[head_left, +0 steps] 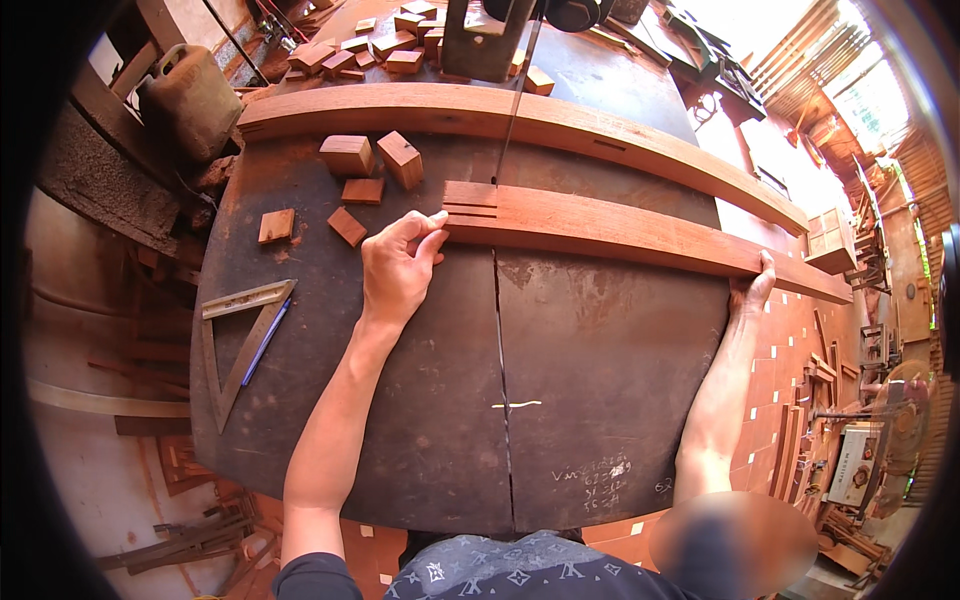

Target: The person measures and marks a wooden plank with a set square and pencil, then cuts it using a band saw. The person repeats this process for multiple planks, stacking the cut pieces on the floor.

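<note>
Closest to the camera, the person's two bare forearms are coming up from the lower edge over a dark round metal table [600,400], which has a thin slot running from its near edge toward the blade. The left hand [398,268] is resting on the table with fingers curled, and its fingertips are pressing against the near left end of a long reddish wooden board [620,232]. That end is showing a few narrow cuts. The right hand [752,290] is sitting far along the same board, near the table's right rim, with the thumb on the board's near edge; how far the fingers are wrapping under it I cannot tell.

To the left of the left arm, a metal triangle square [240,340] with a blue pencil [265,340] on it is lying flat, well apart from the board. Behind the left hand several small wooden blocks [362,175] are scattered. Beyond the board, a thin saw blade [510,110] is coming down just beside the cut end, and a longer curved plank [520,125] is lying across the table. Farther away more offcuts [375,45] are piled, and a plastic canister [190,95] is standing at the left. On the right, the workshop floor is holding stacked timber in bright daylight.
</note>
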`<action>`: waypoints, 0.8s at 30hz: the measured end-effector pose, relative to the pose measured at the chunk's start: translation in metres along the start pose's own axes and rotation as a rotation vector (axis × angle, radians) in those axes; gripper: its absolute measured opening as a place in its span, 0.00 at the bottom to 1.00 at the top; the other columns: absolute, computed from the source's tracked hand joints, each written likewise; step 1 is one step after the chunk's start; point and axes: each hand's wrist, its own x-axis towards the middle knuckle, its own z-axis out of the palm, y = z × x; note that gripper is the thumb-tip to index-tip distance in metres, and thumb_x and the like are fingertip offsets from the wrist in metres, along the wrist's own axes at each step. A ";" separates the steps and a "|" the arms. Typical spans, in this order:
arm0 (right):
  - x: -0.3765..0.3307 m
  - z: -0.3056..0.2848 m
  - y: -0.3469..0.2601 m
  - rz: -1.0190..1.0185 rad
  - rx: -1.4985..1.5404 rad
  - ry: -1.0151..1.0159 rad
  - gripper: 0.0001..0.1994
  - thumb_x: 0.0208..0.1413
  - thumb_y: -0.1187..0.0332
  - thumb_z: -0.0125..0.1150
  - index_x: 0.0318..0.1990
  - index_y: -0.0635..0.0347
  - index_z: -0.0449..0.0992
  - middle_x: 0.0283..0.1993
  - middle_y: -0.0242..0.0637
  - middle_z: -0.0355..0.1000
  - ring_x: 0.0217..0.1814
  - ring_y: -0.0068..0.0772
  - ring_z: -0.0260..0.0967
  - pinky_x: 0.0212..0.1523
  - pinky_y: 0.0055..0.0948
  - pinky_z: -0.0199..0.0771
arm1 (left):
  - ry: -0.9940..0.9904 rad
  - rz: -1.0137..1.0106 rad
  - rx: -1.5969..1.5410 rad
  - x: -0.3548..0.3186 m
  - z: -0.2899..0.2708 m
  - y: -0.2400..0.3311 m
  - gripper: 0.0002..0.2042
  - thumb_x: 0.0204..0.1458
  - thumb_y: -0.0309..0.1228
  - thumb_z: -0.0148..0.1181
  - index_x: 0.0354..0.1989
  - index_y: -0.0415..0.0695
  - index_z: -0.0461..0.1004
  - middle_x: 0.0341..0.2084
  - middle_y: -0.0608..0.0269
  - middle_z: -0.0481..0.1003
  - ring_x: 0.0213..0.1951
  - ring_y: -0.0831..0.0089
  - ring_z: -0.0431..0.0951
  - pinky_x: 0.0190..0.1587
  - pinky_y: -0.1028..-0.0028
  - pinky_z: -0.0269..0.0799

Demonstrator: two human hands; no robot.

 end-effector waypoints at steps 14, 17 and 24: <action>0.002 0.000 0.002 -0.001 -0.005 -0.013 0.27 0.59 0.52 0.63 0.60 0.58 0.72 0.57 0.41 0.75 0.61 0.42 0.76 0.59 0.48 0.79 | 0.005 0.036 -0.014 -0.002 -0.001 -0.003 0.03 0.62 0.19 0.67 0.42 0.36 0.85 0.31 0.71 0.83 0.34 0.86 0.83 0.36 0.79 0.87; -0.001 0.002 0.002 0.006 -0.003 -0.009 0.26 0.59 0.52 0.63 0.60 0.58 0.72 0.57 0.41 0.76 0.61 0.43 0.76 0.59 0.48 0.79 | 0.005 0.040 -0.014 -0.003 -0.002 0.000 0.03 0.62 0.19 0.67 0.42 0.36 0.84 0.31 0.71 0.83 0.34 0.86 0.83 0.37 0.79 0.87; 0.002 -0.001 0.002 0.000 -0.013 -0.016 0.26 0.59 0.52 0.62 0.60 0.58 0.72 0.58 0.42 0.75 0.61 0.43 0.76 0.59 0.49 0.79 | 0.010 0.050 -0.021 -0.002 -0.001 -0.002 0.02 0.61 0.17 0.66 0.40 0.34 0.82 0.34 0.65 0.85 0.33 0.83 0.84 0.34 0.78 0.86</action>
